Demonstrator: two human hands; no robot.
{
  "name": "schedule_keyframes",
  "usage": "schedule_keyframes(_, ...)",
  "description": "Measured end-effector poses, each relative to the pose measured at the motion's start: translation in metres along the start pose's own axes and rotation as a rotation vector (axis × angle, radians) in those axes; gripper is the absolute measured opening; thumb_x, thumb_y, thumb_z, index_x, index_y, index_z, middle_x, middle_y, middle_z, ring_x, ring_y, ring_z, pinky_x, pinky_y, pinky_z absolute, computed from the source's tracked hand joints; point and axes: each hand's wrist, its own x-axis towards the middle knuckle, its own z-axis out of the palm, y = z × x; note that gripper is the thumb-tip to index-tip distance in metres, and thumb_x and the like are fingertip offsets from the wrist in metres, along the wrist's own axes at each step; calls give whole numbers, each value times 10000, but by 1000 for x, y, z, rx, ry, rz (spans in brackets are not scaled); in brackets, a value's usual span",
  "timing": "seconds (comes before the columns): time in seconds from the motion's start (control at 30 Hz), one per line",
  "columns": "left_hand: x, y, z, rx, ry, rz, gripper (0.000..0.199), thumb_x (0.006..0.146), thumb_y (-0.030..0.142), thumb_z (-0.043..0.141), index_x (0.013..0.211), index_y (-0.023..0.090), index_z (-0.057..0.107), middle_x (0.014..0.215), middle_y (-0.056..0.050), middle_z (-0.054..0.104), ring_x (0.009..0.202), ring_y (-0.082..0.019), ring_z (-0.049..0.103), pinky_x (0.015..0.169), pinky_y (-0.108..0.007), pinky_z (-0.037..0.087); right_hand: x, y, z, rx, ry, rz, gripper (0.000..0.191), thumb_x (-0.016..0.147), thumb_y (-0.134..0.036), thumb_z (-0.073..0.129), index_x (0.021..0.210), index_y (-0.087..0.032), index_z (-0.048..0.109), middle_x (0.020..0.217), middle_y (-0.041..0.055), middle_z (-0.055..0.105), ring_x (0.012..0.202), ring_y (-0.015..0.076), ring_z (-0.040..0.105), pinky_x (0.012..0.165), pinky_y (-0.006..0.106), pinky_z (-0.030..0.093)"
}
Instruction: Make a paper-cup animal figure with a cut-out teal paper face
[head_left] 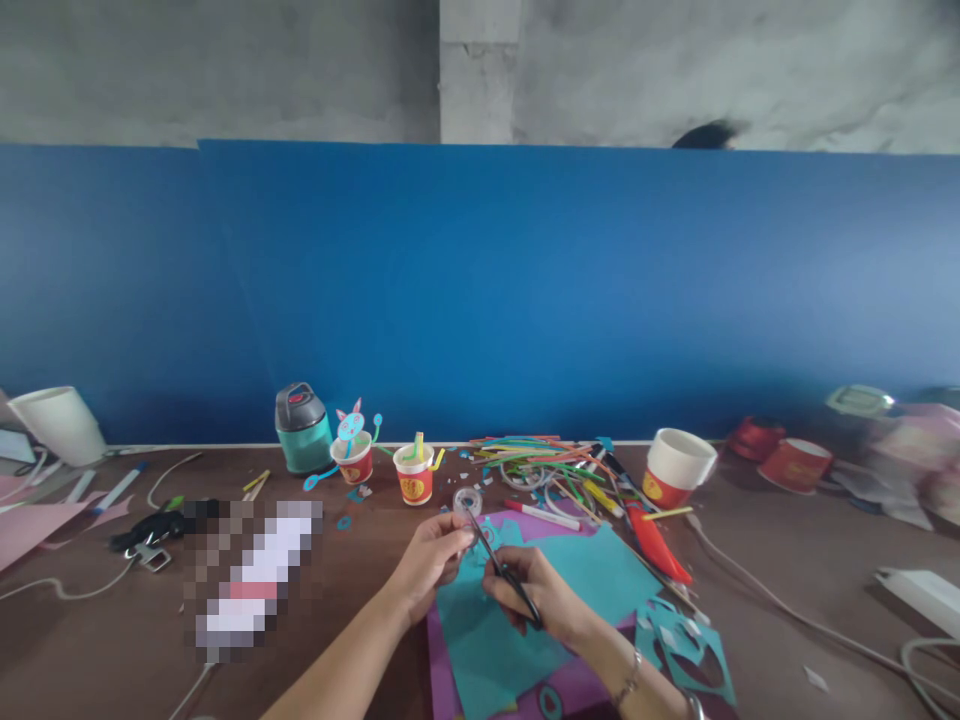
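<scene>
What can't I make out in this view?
In the head view:
- What the left hand holds: too small, partly behind fingers.
- Handle of the scissors: partly hidden by right hand.
- White strip: detail pixelated.
- Pink bundle: blurred, cut off by the right edge.
- Dark shape: mostly hidden by the blue partition.

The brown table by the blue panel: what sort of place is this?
Probably a craft workstation, perhaps in a shared workroom: scissors in the right hand, turquoise paper, and a blue panel along the table's far edge.
</scene>
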Motion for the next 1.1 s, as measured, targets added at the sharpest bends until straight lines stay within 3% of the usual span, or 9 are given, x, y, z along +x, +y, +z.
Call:
schedule_keyframes(0.47, 1, -1, -1, -9, 13, 0, 275, 617, 333, 715, 619, 163, 499, 414, 116, 367, 299, 11, 153, 337, -188, 44, -1, -3, -1, -90, 14, 8, 294, 739, -427, 627, 683, -154, 530, 380, -87, 415, 305, 34, 328, 303, 147, 280)
schedule_keyframes(1.1, -1, 3, 0, -35, 3, -14, 320, 584, 339, 755, 596, 159, 491, 423, 107, 399, 304, 17, 143, 351, -192, 36, -1, -3, -3, -40, -7, 15, 314, 718, -435, 664, 682, -151, 534, 397, -90, 414, 312, 35, 340, 302, 145, 286)
